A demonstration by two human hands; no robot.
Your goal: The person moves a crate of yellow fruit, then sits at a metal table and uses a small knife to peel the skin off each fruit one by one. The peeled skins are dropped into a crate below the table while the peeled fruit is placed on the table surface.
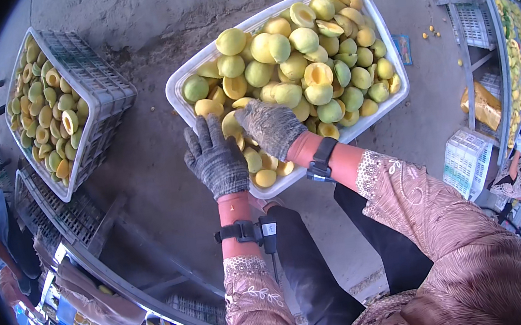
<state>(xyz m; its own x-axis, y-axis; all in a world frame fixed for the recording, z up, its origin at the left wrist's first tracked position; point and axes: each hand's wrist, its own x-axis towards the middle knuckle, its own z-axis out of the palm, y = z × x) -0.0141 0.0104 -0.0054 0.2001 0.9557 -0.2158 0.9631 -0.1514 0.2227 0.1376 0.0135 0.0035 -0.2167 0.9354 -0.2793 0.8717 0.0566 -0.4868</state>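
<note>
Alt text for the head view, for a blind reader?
A grey-gloved left hand is at the edge of a white plastic crate heaped with yellow-green fruit, some halved; the grey-gloved right hand is over the fruit. Another full white plastic crate stands at left.

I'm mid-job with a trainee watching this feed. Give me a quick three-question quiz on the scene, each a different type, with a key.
1. True or false: the left hand and the right hand are both gloved.

2. Multiple choice: on which side of the white tub of fruit does the slatted crate heaped with more fruit stand?
A) The person's left
B) The person's right
C) Between the tub and the person

3. Fill in the blank: the straps on the two wrists are ____ in colour.

Key: 1. True. 2. A. 3. Black.
</note>
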